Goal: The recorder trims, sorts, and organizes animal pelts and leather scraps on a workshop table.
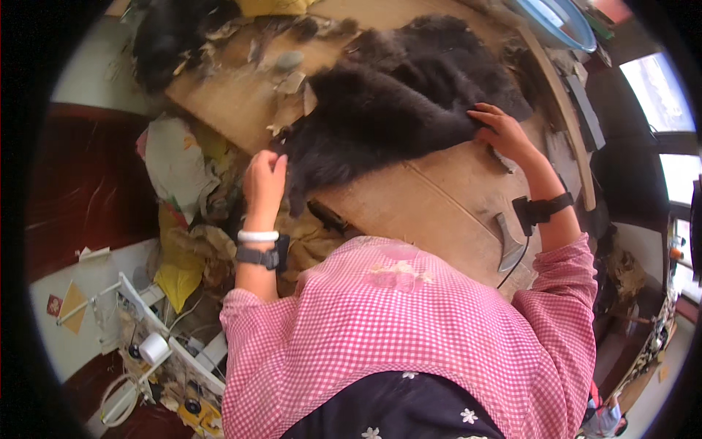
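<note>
A large piece of dark black-brown fur lies across the wooden board in front of me, folded and bunched toward its far right. My left hand is closed at its left edge, thumb against the fingers, with the fur's corner hanging beside it. At the right edge, my right hand grips the fur with its fingertips over the top. A curved grey metal blade lies on the board near my right forearm. Another short dark tool sits just below my right hand.
The wooden work board carries fur scraps at its far left. More black fur is heaped beyond. A wooden strip runs along the right side, with a blue basin behind. A sewing machine stands at lower left.
</note>
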`<action>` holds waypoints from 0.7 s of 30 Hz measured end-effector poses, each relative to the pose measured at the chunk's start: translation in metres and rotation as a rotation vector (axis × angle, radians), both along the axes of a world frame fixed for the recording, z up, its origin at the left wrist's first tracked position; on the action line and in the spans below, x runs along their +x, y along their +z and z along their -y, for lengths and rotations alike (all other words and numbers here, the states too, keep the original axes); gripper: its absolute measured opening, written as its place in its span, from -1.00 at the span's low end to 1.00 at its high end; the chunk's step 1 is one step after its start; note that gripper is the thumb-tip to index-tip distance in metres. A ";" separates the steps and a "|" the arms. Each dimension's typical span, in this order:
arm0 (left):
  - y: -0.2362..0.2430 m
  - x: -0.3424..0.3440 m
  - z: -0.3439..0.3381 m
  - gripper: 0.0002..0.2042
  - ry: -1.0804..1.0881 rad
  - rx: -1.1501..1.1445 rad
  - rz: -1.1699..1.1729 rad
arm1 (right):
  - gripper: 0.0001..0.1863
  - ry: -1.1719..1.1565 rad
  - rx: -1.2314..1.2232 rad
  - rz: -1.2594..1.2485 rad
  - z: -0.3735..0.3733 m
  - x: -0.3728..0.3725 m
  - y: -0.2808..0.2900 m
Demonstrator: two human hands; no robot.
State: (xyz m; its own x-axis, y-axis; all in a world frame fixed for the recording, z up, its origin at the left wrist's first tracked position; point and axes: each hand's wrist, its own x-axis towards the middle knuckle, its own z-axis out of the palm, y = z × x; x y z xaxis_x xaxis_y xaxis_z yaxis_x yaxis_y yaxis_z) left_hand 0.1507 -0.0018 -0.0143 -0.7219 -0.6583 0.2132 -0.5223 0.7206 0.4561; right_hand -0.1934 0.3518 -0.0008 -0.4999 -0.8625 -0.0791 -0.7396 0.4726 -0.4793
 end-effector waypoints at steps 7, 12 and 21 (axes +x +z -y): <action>0.043 0.008 -0.010 -0.86 0.021 0.858 -0.458 | -0.51 -0.043 -0.007 0.094 -0.002 -0.006 -0.006; 0.059 0.041 -0.027 -0.93 -0.158 1.289 -0.666 | -0.53 -0.022 -0.017 0.071 -0.001 -0.008 -0.006; 0.069 0.052 -0.067 -0.43 -0.275 0.817 -0.390 | -0.74 -0.181 -0.067 0.200 0.004 -0.038 -0.006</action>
State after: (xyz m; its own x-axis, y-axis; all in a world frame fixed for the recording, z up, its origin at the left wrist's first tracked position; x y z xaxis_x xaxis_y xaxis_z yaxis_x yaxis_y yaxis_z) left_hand 0.2024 0.0656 0.0544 -0.8491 -0.5278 0.0200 -0.0863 0.1759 0.9806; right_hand -0.2310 0.3482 -0.0068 -0.6268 -0.7669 -0.1377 -0.5335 0.5512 -0.6416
